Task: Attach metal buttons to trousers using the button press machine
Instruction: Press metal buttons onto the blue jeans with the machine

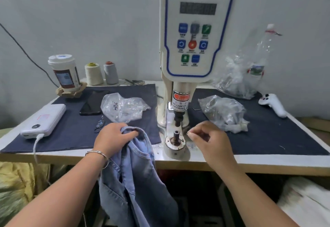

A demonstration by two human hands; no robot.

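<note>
A white button press machine stands at the table's middle, its punch above a round lower die near the front edge. My left hand grips the waistband of light blue denim trousers, which hang off the table's front edge, left of the die. My right hand hovers just right of the die with thumb and forefinger pinched together; whether a small button sits between them I cannot tell.
Plastic bags of metal parts lie left and right of the machine on a dark cloth. A power bank, phone, cup, thread cones, scissors and a white handheld controller are also there.
</note>
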